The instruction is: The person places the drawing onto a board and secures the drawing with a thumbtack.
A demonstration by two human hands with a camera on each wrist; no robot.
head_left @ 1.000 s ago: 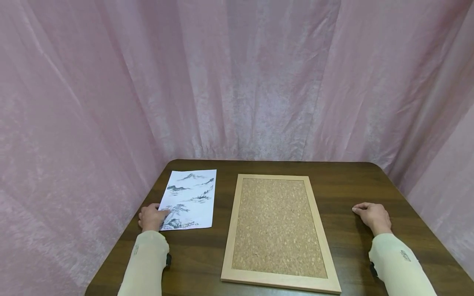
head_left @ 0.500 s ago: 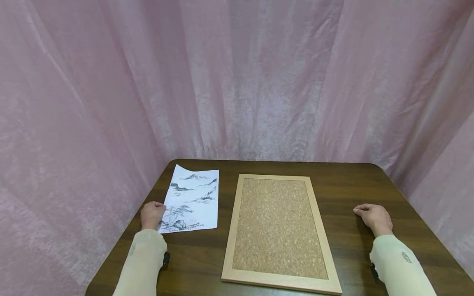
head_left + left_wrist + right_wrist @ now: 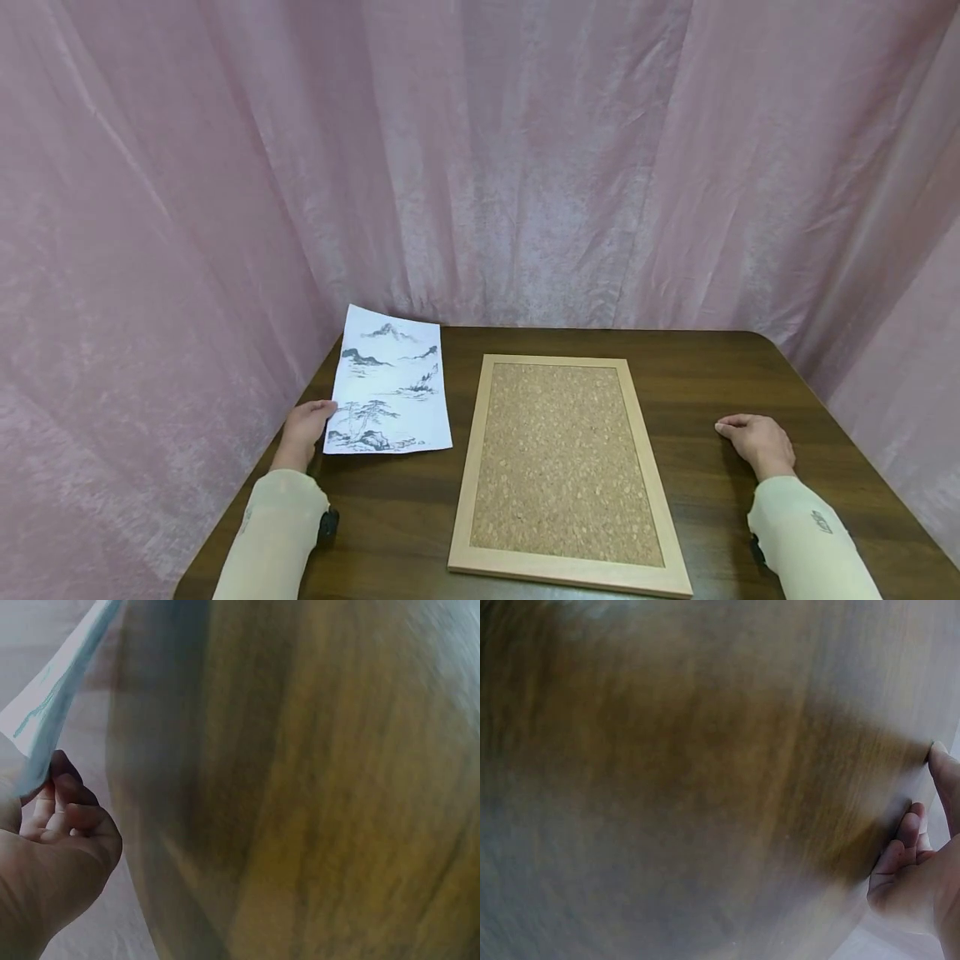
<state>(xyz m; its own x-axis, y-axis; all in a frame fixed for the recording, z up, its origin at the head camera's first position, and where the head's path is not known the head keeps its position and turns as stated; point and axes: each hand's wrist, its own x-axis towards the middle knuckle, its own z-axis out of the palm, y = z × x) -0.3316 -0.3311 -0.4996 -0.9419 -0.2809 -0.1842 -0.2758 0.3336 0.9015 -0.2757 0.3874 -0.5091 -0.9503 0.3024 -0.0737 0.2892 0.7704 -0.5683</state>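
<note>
A white sheet of paper [image 3: 390, 383] with an ink landscape of mountains and trees is raised off the table at the left. My left hand [image 3: 303, 425] pinches its left edge between thumb and fingers; the left wrist view shows the paper [image 3: 56, 697] edge-on above the curled fingers [image 3: 86, 817]. Resting on the table at the right, my right hand [image 3: 761, 442] has loosely bent fingers and holds nothing. In the right wrist view the thumb [image 3: 945, 772] and fingers touch the wood. A cork board [image 3: 566, 458] in a pale wooden frame lies flat between the hands.
The dark brown wooden table [image 3: 697, 358] has rounded far corners. Pink curtains [image 3: 555, 167] hang behind it and along both sides.
My left hand has gone from touching the flat paper to pinching its edge and lifting it, with the far end tilted up. The right hand and cork board stay in place.
</note>
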